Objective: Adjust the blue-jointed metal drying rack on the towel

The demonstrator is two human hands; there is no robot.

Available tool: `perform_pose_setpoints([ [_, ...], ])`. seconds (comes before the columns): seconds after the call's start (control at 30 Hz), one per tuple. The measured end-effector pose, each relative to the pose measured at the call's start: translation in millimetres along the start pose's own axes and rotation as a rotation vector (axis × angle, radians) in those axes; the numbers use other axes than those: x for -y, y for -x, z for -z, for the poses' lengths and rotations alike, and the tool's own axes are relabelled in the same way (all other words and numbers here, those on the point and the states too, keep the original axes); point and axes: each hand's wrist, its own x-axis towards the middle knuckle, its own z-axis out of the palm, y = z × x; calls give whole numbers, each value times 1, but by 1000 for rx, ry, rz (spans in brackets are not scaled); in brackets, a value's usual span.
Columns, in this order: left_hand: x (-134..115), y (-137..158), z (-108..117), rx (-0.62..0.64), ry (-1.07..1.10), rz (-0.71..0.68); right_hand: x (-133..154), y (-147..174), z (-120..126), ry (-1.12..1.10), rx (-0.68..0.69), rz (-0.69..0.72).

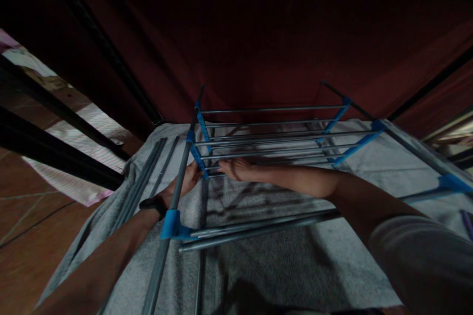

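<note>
A rack frame of grey metal tubes (273, 143) and blue plastic connectors (170, 224) stands on a grey towel (281, 266). My left hand (185, 182), with a black band on the wrist, sits behind the frame's left upright tube, close to a blue connector (197, 157) and seemingly gripping there. My right hand (236, 170) reaches in from the right and rests its fingers on the lowest horizontal tube next to that same connector. The dim light hides the fingertips of both hands.
Several loose grey tubes (146, 182) lie on the towel to the left of the frame. A dark red fabric wall (258, 44) rises behind. Brown floor tiles (33, 236) and a striped cloth (74, 157) lie at left, crossed by black bars (48, 157).
</note>
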Motion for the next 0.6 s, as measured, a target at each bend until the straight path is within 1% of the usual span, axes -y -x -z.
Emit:
perform_pose_setpoints([
  [0.1,-1,-1,-1,5,20,1,-4,-1,2,-15,-14,95],
  [0.17,0,-1,-2,7,29,4,-5,0,5,-29,-22,116],
  [0.27,3,0,-3,9,22,1,-4,1,11,-120,-2,88],
  [0.4,4,1,-2,7,-7,9,-2,0,18,-240,66,17],
  [0.5,0,2,0,13,-40,16,-1,-3,20,-235,91,7],
  [0.6,-5,2,2,37,-36,1,-1,-1,18,-188,46,42],
])
